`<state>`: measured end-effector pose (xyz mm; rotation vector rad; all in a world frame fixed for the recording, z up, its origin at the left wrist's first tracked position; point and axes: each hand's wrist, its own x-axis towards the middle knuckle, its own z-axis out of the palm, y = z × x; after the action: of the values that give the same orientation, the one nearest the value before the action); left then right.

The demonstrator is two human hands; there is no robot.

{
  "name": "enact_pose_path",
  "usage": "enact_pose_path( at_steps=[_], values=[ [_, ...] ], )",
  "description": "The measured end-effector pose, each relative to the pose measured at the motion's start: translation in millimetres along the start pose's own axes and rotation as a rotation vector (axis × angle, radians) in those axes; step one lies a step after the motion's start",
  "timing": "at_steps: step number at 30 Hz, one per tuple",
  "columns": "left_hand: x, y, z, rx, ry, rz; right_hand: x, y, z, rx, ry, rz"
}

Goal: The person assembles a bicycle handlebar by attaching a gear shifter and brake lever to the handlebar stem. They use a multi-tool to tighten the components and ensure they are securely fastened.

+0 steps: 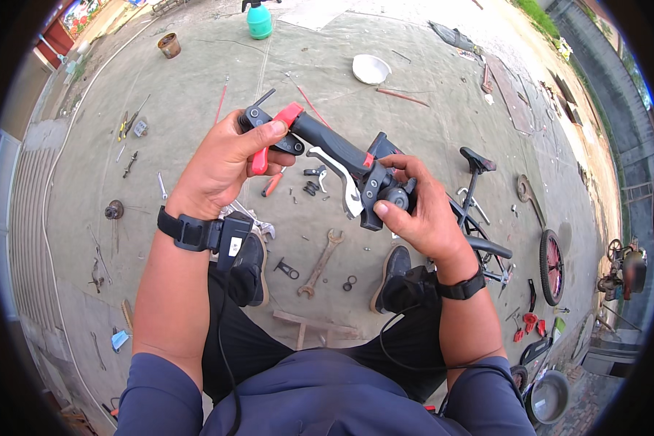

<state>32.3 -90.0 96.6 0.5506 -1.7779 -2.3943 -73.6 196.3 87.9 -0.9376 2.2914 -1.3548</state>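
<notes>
Two hands hold a black handlebar grip assembly (341, 163) above a grey concrete yard floor (196, 87). Left hand (221, 163) pinches its red-tipped end; right hand (421, 207) wraps the brake-lever clamp. Below them lies a spanner (321, 263); beyond the left hand, scattered tools; right of the right hand, a bicycle frame (479, 218) and wheel (551, 266).

Outdoor bicycle repair yard: wrench (321, 263) and tools strewn on concrete (bicycle (487, 240) nearby)
</notes>
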Motion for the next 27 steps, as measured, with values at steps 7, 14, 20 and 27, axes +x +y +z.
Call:
enact_pose_path(
  at_steps=[7, 14, 20, 27],
  values=[
    [6.7, -7.4, -6.8, -0.082, 0.088, -0.027, 3.2, 15.5, -6.8, 0.233, 0.019, 0.015],
    [0.7, -10.6, -2.2, 0.078, 0.129, 0.004, 4.9, 6.5, -18.6, 0.259, 0.026, 0.025],
    [0.8, -24.0, 10.9, 0.357, 0.06, 0.161, 8.4, 8.8, -13.3, 0.255, 0.063, -0.088],
    [2.7, -35.0, 13.8, 0.54, 0.001, 0.185, 9.6, 13.5, -14.0, 0.189, 0.09, -0.133]
  ],
)
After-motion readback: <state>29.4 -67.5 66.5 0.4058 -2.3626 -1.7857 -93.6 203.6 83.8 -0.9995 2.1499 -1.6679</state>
